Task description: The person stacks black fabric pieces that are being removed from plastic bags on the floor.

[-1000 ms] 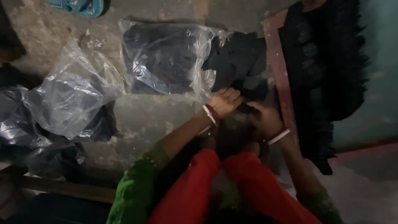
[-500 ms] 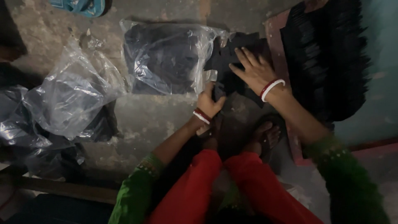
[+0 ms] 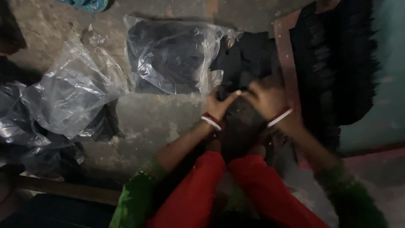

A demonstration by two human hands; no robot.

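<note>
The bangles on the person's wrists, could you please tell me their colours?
Red and white bangles on both wrists, seen in the head view.

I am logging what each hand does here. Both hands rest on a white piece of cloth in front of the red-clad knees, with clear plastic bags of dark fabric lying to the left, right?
Not quite. In the head view the left hand and right hand are on a dark piece of cloth, not a white one. The clear plastic bags of dark fabric do lie to the left.

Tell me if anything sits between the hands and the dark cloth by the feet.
Nothing visible does. The left hand and right hand both rest directly on the dark cloth, though motion blur hides the exact grip.
</note>
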